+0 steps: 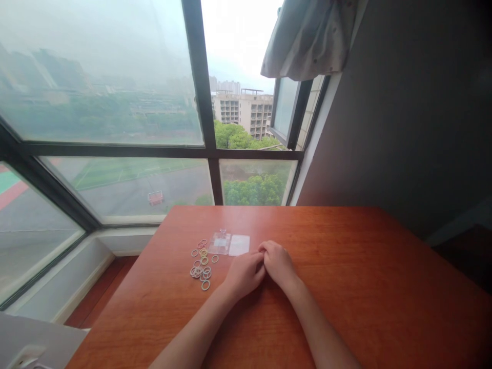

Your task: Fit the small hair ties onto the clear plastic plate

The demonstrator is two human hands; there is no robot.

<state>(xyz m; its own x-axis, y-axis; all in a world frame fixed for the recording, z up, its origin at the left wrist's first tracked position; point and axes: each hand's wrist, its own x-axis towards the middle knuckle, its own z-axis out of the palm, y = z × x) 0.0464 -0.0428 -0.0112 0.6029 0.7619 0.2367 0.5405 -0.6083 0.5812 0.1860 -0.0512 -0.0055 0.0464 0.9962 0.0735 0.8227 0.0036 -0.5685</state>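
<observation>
My left hand and my right hand meet on the table, just right of a small open plastic box. Both have their fingers curled together and touching at the tips. Whatever may be between them is hidden. The clear box lies open, with a whitish flat half beside my left hand. A small purplish piece is at its back edge. Left of the box and my left hand lie several pastel rings that look like hair ties, in pink, yellow and pale grey-green, some overlapping.
The reddish-brown wooden table extends right and toward me. Behind it stand dark-framed windows, with one pane swung outward. A bunched curtain hangs above on the right, beside a grey wall. A white ledge runs along the left.
</observation>
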